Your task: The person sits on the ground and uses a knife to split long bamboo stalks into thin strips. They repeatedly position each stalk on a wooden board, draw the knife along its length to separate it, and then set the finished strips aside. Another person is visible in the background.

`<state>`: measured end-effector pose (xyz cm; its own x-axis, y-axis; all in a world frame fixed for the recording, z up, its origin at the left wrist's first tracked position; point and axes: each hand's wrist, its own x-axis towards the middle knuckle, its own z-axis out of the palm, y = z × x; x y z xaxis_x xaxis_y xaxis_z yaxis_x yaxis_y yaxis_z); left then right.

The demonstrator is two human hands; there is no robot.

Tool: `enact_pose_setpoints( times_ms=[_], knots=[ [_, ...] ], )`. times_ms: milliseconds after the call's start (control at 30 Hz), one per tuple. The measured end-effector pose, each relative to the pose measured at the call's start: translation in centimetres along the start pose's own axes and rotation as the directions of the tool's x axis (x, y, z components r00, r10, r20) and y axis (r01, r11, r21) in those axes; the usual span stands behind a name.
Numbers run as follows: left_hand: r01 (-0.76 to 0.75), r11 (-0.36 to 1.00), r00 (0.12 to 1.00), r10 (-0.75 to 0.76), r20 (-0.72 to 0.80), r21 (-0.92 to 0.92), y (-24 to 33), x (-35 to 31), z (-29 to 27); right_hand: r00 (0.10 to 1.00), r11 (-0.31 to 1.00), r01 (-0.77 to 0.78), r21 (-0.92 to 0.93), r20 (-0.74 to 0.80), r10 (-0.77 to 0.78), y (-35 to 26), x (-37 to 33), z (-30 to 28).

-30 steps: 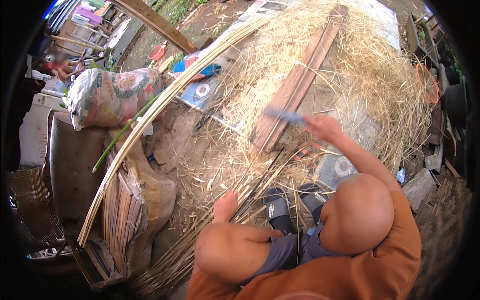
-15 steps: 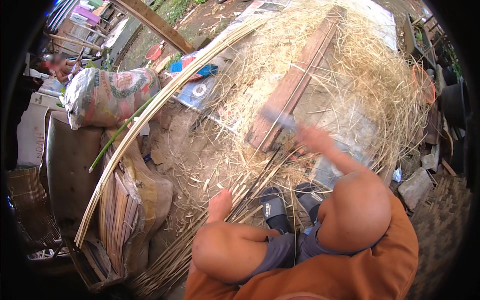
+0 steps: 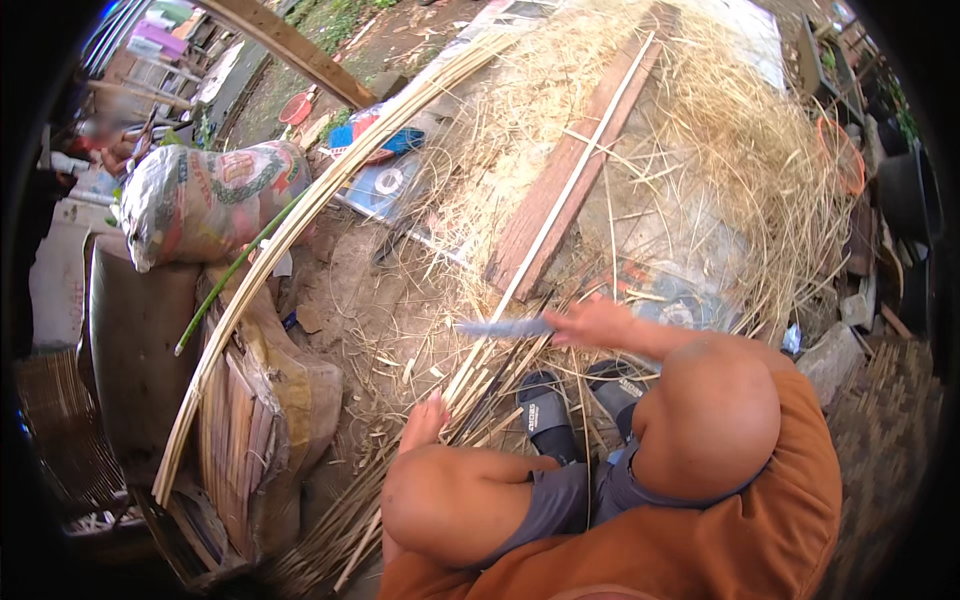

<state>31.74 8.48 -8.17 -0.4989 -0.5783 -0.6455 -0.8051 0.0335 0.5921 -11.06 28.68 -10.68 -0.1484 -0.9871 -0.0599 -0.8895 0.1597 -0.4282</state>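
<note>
My right hand (image 3: 590, 322) is closed round the handle of a knife (image 3: 502, 328), its grey blade pointing left across a long, pale bamboo strip (image 3: 565, 203). The strip runs down a reddish-brown wooden plank (image 3: 548, 235) towards my left hand (image 3: 426, 416). My left hand, beside my left knee, is closed at the strip's near end; its fingers are partly hard to make out. Under and beside it lies a bundle of thin bamboo strips (image 3: 365, 500), and a few dark strips (image 3: 492, 398) lie near my sandals.
Curly shavings (image 3: 735, 110) heap around the plank. At left, long bamboo strips (image 3: 270, 255) and a green stick (image 3: 235, 270) lean across a worn seat (image 3: 310, 400) near a stuffed sack (image 3: 215, 195). A wooden post (image 3: 290, 50) slants at the back. Black pots (image 3: 905, 195) stand at right.
The knife and my right hand have come down from over the plank, nearer to me. The strip on the plank now shows a bright pale face. My left hand has shifted slightly left.
</note>
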Motion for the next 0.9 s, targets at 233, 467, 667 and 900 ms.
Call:
enact_pose_setpoints(
  times_ms=[233,467,667,900],
  knots=[
    [-0.189,0.943,0.952,0.244,-0.184,0.275,0.2,-1.5,1.0,0.886,0.883,-0.389,0.263,-0.156,0.437,5.0,1.4,-2.1],
    [-0.299,0.943,0.95,0.309,-0.049,0.149,4.8,5.6,2.7,0.92,0.931,-0.36,0.059,-0.139,0.365,9.9,1.1,-3.5],
    [-0.289,0.955,0.956,0.292,-0.042,0.063,8.1,6.2,3.3,0.961,0.965,-0.241,0.105,-0.115,0.252,4.3,1.8,-2.8],
    [-0.272,0.96,0.961,0.274,-0.025,0.067,-0.2,1.8,-1.4,0.612,0.731,-0.593,0.337,-0.401,0.681,18.4,-0.6,-7.5]
  ],
)
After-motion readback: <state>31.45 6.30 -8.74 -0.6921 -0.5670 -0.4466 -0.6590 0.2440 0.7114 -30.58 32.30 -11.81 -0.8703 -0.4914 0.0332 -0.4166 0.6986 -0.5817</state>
